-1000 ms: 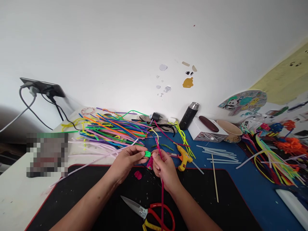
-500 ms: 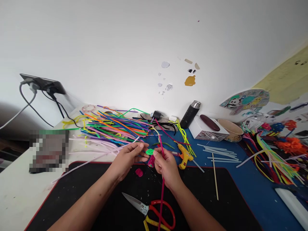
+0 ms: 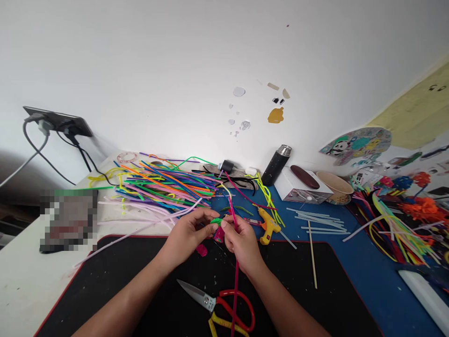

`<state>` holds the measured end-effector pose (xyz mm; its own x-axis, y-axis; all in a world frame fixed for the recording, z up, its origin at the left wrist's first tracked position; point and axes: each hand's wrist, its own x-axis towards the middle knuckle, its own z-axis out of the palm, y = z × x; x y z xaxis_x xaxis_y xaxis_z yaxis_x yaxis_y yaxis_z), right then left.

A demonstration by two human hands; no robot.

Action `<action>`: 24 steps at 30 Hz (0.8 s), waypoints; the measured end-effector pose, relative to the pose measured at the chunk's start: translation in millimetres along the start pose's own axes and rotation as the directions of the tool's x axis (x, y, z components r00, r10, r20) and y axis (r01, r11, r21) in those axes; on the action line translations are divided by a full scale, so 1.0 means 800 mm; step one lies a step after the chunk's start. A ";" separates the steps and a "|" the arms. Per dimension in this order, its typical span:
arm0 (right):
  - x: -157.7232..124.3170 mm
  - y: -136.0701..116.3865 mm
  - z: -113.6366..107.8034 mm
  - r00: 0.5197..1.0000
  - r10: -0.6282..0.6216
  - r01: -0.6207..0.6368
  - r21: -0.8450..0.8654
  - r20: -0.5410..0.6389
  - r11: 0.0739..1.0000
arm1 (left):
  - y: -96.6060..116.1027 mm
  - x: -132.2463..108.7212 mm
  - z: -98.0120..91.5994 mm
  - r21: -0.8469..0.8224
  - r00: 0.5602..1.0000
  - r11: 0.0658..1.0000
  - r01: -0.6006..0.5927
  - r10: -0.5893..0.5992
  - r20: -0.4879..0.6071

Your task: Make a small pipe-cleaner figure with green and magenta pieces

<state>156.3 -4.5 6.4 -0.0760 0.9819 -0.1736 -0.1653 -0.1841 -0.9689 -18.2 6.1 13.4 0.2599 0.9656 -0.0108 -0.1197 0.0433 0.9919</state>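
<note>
My left hand pinches a small, flat, bright green coiled piece that looks like bent pipe cleaner. My right hand is closed on the other end of this piece. A long magenta pipe cleaner runs through the right hand, sticking out above and hanging below it. Just under the green piece shows a magenta item, partly hidden by the fingers. A small coiled magenta piece lies on the black mat. Scissors with red and yellow handles lie below the hands.
A pile of coloured pipe cleaners lies at the back left. Right of my hands are a yellow glue gun, glue sticks and a wooden stick. A black thermos leans near a white box.
My left thumb and fingers have closed in on the green piece, and the hands are nearer together. The whole view has shifted slightly.
</note>
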 end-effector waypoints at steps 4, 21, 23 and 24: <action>0.000 0.000 0.001 1.000 -0.007 0.007 -0.020 0.005 1.000 | 0.002 -0.002 0.002 0.133 0.998 0.989 -0.064 0.067 -0.015; -0.003 0.005 0.000 1.000 0.002 -0.002 -0.001 0.025 1.000 | 0.005 0.002 0.002 0.030 0.998 0.998 0.058 -0.057 -0.036; -0.004 0.004 0.000 1.000 0.011 -0.012 0.048 0.027 0.999 | 0.005 0.004 0.000 -0.009 0.995 0.998 0.061 -0.061 -0.076; -0.005 0.004 0.000 0.999 0.015 -0.017 0.067 0.033 0.998 | 0.004 0.005 -0.001 -0.030 0.994 0.998 0.061 -0.063 -0.094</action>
<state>156.0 -9.0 4.0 -0.1112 0.9770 -0.1821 -0.2294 -0.2036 -0.9518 -18.0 10.3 16.8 0.1758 0.9807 -0.0853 -0.1325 0.1095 0.9851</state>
